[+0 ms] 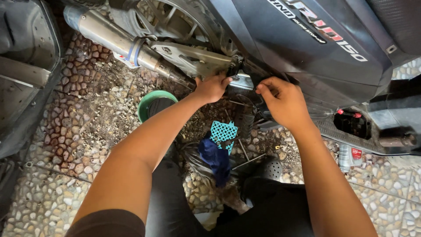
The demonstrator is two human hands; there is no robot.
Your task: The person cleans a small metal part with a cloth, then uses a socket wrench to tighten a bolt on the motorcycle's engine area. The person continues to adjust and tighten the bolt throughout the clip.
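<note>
Here: left hand [212, 87] fingers curled on scooter underside [245, 81] | right hand [283, 102] fingers pinching panel edge [280, 81]

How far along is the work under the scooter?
Done: tools and a blue rag lie out, a green bowl waits. In hand: left hand and right hand work under the body panel. Left: cannot tell; the part is hidden.

Both arms outstretched, left hand [212, 88] curled, right hand [283, 102] pinching

A green bowl [156, 103], a blue rag [215, 159] and a small bottle [346, 157] lie on pebbled paving [52, 193].
</note>
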